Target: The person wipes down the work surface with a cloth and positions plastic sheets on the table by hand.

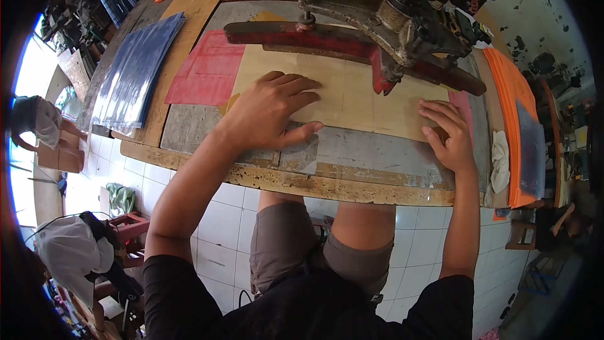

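Note:
A pale yellow sheet point(352, 107) lies on the worn grey bed point(377, 154) of a bench press. My left hand point(274, 104) rests palm down on its left part, fingers stretched forward and thumb apart, holding nothing. At the right end, my right hand point(450, 135) touches the sheet with its fingertips, fingers loosely bent and apart. Across the far part of the sheet runs the press's long red and dark bar point(333, 41); whether it touches the sheet I cannot tell. Red pieces point(204, 69) show beyond the sheet's left and right ends.
Clear, dark blue-edged plastic sleeves point(135, 72) are stacked at left. Orange folders point(506, 113) and a white cloth point(500, 160) lie at right. A metal press arm point(352, 6) with a screw knob stands overhead. Other people point(75, 252) are at the left and far right.

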`<move>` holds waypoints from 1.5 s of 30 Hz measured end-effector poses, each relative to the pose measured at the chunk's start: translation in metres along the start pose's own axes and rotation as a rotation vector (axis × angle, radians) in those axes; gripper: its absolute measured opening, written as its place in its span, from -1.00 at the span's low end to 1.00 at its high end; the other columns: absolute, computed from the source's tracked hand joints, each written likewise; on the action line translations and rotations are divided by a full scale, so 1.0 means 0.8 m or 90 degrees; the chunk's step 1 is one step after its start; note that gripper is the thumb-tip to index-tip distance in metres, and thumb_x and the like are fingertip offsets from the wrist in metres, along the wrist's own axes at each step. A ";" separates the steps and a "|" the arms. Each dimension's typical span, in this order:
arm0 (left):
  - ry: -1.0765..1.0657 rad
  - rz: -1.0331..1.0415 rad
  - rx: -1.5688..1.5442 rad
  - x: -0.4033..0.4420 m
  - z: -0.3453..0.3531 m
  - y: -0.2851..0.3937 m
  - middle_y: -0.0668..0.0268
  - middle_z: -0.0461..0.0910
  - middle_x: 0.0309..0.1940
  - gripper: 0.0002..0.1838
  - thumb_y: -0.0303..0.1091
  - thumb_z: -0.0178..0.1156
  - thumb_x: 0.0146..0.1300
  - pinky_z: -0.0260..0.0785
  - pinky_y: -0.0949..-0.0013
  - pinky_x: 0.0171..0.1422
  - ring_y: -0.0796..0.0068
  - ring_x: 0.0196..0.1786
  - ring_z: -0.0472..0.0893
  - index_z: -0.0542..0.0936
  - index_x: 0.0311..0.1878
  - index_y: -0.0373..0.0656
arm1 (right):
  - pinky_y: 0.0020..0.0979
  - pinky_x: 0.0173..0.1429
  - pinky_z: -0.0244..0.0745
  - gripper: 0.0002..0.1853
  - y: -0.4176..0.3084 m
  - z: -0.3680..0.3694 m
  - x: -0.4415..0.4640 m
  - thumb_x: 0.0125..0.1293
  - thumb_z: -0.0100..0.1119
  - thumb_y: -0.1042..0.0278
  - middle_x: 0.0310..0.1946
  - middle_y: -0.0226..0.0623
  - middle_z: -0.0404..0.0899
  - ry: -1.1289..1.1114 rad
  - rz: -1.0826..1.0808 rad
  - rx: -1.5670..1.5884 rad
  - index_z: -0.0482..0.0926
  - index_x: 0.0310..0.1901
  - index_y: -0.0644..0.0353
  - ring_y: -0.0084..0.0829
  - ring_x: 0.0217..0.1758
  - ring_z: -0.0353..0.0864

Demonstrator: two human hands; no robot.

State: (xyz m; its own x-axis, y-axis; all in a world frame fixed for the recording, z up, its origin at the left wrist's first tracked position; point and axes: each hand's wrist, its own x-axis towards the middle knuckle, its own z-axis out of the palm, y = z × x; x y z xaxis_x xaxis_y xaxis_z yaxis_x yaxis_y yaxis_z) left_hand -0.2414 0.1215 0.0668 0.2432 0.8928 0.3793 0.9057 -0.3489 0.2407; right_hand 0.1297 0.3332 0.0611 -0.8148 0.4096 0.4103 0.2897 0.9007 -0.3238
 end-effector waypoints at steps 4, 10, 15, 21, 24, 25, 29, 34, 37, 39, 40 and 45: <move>0.007 0.002 0.013 0.000 0.002 0.001 0.13 0.73 0.35 -0.52 -0.05 0.39 0.33 0.48 -0.03 0.52 0.04 0.34 0.71 0.78 0.14 -0.22 | -0.12 0.53 0.48 -0.69 0.000 0.000 -0.002 0.33 0.45 0.38 0.26 -0.21 0.82 0.002 0.003 0.011 0.83 0.08 0.26 -0.12 0.37 0.72; 0.016 -0.003 0.022 0.002 -0.001 0.002 0.13 0.74 0.34 -0.56 -0.07 0.40 0.34 0.50 -0.03 0.50 0.01 0.32 0.72 0.79 0.12 -0.19 | -0.09 0.54 0.46 -0.68 -0.003 -0.001 -0.002 0.34 0.43 0.42 0.28 -0.15 0.80 0.002 0.009 0.012 0.81 0.10 0.31 -0.07 0.39 0.71; 0.019 0.003 0.013 0.003 0.000 0.004 0.11 0.75 0.31 -0.56 -0.09 0.43 0.32 0.52 -0.05 0.47 -0.02 0.30 0.73 0.79 0.12 -0.20 | -0.12 0.52 0.52 -0.71 0.003 0.002 -0.003 0.37 0.47 0.38 0.24 -0.25 0.82 0.031 0.024 0.012 0.83 0.09 0.23 -0.17 0.33 0.75; 0.009 -0.021 0.019 0.005 -0.002 0.009 0.08 0.76 0.28 -0.56 -0.11 0.46 0.32 0.52 -0.04 0.47 -0.04 0.27 0.75 0.81 0.15 -0.19 | -0.08 0.56 0.49 -0.70 0.004 0.001 -0.005 0.40 0.44 0.45 0.27 -0.15 0.81 0.009 0.033 0.028 0.81 0.13 0.29 -0.11 0.37 0.74; 0.008 -0.020 0.031 0.005 -0.002 0.009 0.07 0.77 0.27 -0.56 -0.11 0.46 0.33 0.52 -0.03 0.47 -0.04 0.26 0.75 0.81 0.15 -0.19 | -0.10 0.54 0.51 -0.71 0.004 0.001 -0.004 0.39 0.45 0.43 0.26 -0.20 0.82 0.016 0.032 0.014 0.82 0.11 0.28 -0.15 0.35 0.75; 0.006 -0.018 0.036 0.005 -0.002 0.008 0.06 0.77 0.27 -0.56 -0.11 0.46 0.33 0.53 -0.02 0.47 -0.04 0.26 0.75 0.81 0.15 -0.19 | -0.12 0.52 0.53 -0.72 0.002 0.001 -0.003 0.39 0.46 0.41 0.24 -0.23 0.83 0.025 0.029 0.005 0.83 0.09 0.26 -0.18 0.33 0.76; 0.019 -0.001 0.036 0.004 0.001 0.005 0.08 0.77 0.29 -0.57 -0.10 0.44 0.36 0.55 -0.01 0.46 -0.03 0.27 0.75 0.81 0.15 -0.19 | -0.16 0.47 0.57 -0.73 -0.005 0.001 -0.002 0.38 0.47 0.40 0.22 -0.27 0.84 0.035 0.021 -0.027 0.83 0.08 0.26 -0.18 0.30 0.76; 0.020 -0.007 0.033 0.004 0.000 0.005 0.12 0.76 0.33 -0.59 -0.09 0.43 0.39 0.56 -0.02 0.48 0.00 0.31 0.74 0.82 0.15 -0.18 | -0.14 0.47 0.57 -0.73 0.001 0.005 -0.003 0.39 0.47 0.41 0.21 -0.26 0.83 0.027 0.032 -0.026 0.82 0.08 0.28 -0.13 0.30 0.74; 0.029 -0.006 0.031 0.003 0.002 0.004 0.14 0.77 0.33 -0.60 -0.09 0.42 0.41 0.56 -0.03 0.48 0.01 0.31 0.75 0.82 0.14 -0.17 | -0.14 0.47 0.57 -0.72 -0.001 0.003 -0.003 0.39 0.47 0.41 0.21 -0.25 0.83 0.022 0.037 -0.034 0.82 0.08 0.27 -0.13 0.30 0.74; 0.028 -0.008 0.032 0.003 0.002 0.004 0.14 0.77 0.33 -0.60 -0.09 0.42 0.41 0.57 -0.02 0.48 0.00 0.30 0.76 0.82 0.13 -0.17 | -0.14 0.47 0.57 -0.72 -0.001 0.003 -0.002 0.39 0.47 0.41 0.21 -0.25 0.83 0.022 0.037 -0.035 0.82 0.09 0.26 -0.13 0.30 0.74; 0.027 -0.009 0.032 0.003 0.002 0.003 0.14 0.77 0.33 -0.61 -0.09 0.42 0.42 0.57 -0.02 0.47 0.00 0.29 0.76 0.82 0.13 -0.17 | -0.14 0.47 0.57 -0.72 -0.001 0.002 -0.002 0.39 0.47 0.41 0.21 -0.26 0.83 0.023 0.036 -0.035 0.82 0.09 0.26 -0.13 0.30 0.74; 0.040 -0.003 0.037 0.004 0.003 0.003 0.12 0.79 0.28 -0.60 -0.04 0.39 0.45 0.59 0.03 0.44 0.04 0.24 0.78 0.84 0.07 -0.20 | -0.14 0.47 0.57 -0.72 -0.002 0.002 0.000 0.38 0.48 0.41 0.21 -0.27 0.83 0.022 0.033 -0.033 0.82 0.09 0.25 -0.15 0.30 0.74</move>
State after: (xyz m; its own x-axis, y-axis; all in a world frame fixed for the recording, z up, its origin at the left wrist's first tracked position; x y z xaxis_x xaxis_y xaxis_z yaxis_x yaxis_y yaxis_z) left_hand -0.2374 0.1242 0.0668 0.2188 0.8738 0.4342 0.9256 -0.3267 0.1910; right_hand 0.1287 0.3314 0.0606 -0.7808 0.4600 0.4229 0.3572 0.8839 -0.3019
